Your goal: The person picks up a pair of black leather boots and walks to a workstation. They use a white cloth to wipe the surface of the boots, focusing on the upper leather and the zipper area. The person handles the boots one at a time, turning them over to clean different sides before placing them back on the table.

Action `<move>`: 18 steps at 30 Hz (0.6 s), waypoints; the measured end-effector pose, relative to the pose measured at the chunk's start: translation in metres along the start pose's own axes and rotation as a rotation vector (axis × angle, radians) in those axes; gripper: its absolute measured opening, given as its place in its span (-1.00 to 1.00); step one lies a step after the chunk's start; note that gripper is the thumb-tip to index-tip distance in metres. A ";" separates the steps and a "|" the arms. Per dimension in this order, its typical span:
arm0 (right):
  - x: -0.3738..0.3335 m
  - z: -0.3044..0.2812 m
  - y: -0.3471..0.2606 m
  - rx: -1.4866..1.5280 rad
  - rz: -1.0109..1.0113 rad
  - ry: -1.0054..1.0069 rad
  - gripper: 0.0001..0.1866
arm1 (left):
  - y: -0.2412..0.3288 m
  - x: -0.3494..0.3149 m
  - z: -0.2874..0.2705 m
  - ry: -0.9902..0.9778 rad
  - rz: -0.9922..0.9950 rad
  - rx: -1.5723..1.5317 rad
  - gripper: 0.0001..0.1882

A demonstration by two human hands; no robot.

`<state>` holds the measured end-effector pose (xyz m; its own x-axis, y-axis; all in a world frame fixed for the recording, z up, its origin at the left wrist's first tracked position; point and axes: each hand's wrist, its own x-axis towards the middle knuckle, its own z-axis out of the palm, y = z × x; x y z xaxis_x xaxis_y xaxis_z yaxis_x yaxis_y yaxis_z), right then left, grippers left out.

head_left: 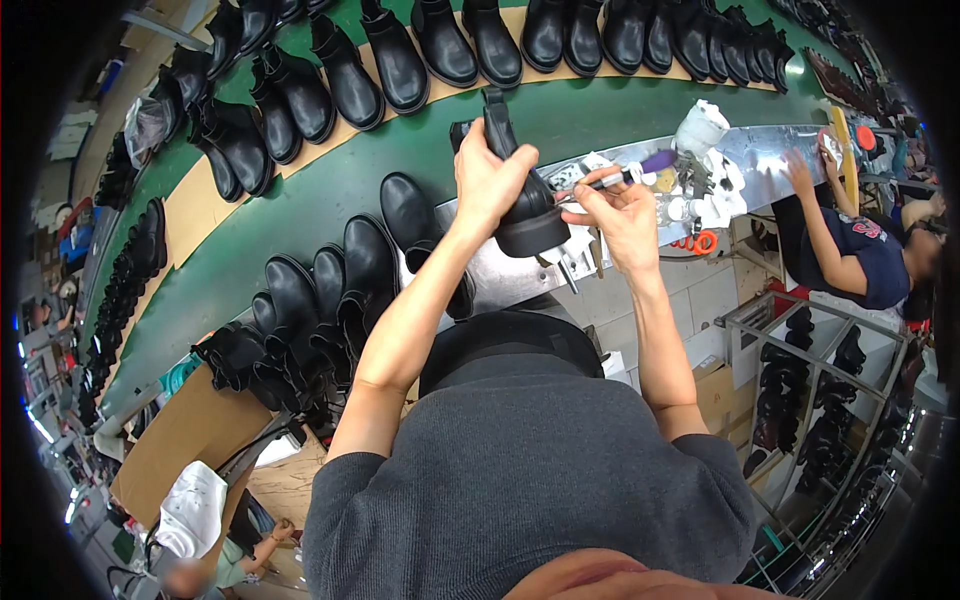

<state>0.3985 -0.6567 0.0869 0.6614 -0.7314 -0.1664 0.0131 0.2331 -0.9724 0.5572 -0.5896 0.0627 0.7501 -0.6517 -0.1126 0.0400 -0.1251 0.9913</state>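
Note:
A black leather ankle boot (528,230) is held up in front of me, tilted, with its dark sole edge toward me. My left hand (488,178) is closed round its shaft. My right hand (618,212) pinches a slim pen-like tool (610,181), dark and pale along its length. The tool's tip is at the boot's side, just above the sole; whether it touches I cannot tell. Under both hands lies a metal plate (490,272) on the bench edge. Several black boots (370,255) lie or stand close by on the left.
A long row of black boots (400,65) stands on brown card along the green bench (420,145). To the right are a white wrapped container (702,128), a purple object (658,161) and crumpled white scraps. A co-worker (850,250) sits far right, near a metal shoe rack (815,380).

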 end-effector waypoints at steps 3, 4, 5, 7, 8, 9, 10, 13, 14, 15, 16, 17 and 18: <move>0.006 -0.024 0.013 -0.083 0.009 0.163 -0.87 | 0.000 -0.049 -0.003 0.075 0.165 -0.036 -0.77; 0.010 -0.038 0.028 -0.157 0.027 0.243 -0.87 | -0.017 -0.066 -0.002 0.065 0.232 -0.005 -0.79; 0.015 -0.054 0.046 -0.389 0.113 0.157 -0.85 | -0.027 -0.082 -0.006 -0.012 0.211 0.146 -0.79; 0.027 -0.072 0.086 -0.885 0.275 0.037 -0.74 | -0.062 -0.105 -0.013 -0.123 0.199 0.382 -0.74; 0.033 -0.083 0.114 -1.166 0.129 -0.021 -0.71 | -0.082 -0.111 -0.019 -0.160 0.216 0.469 -0.70; 0.035 -0.079 0.123 -1.249 0.102 -0.036 -0.70 | -0.084 -0.123 -0.028 -0.276 0.059 0.454 -0.67; 0.035 -0.076 0.129 -1.331 0.077 -0.041 -0.69 | -0.078 -0.133 -0.032 -0.295 0.056 0.519 -0.62; 0.046 -0.080 0.150 -1.374 0.079 -0.113 -0.68 | -0.019 -0.153 -0.054 -0.325 0.003 0.387 -0.47; 0.049 -0.080 0.150 -1.392 0.136 -0.143 -0.67 | -0.008 -0.155 -0.063 -0.256 0.043 0.412 -0.47; 0.052 -0.080 0.147 -1.408 0.191 -0.172 -0.65 | -0.013 -0.154 -0.069 -0.163 -0.074 0.285 -0.44; 0.056 -0.079 0.145 -1.425 0.238 -0.203 -0.63 | -0.023 -0.150 -0.073 -0.063 -0.183 0.156 -0.41; 0.054 -0.084 0.150 -1.442 0.171 -0.182 -0.69 | -0.035 -0.145 -0.076 -0.016 -0.289 0.127 -0.38; 0.051 -0.077 0.140 -1.371 0.082 -0.142 -0.71 | -0.048 -0.139 -0.077 -0.010 -0.362 0.135 -0.29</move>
<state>0.3761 -0.7110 -0.0701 0.6958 -0.6557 -0.2931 -0.7159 -0.6004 -0.3563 0.5018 -0.4351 0.0358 0.6971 -0.5545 -0.4545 0.2130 -0.4452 0.8698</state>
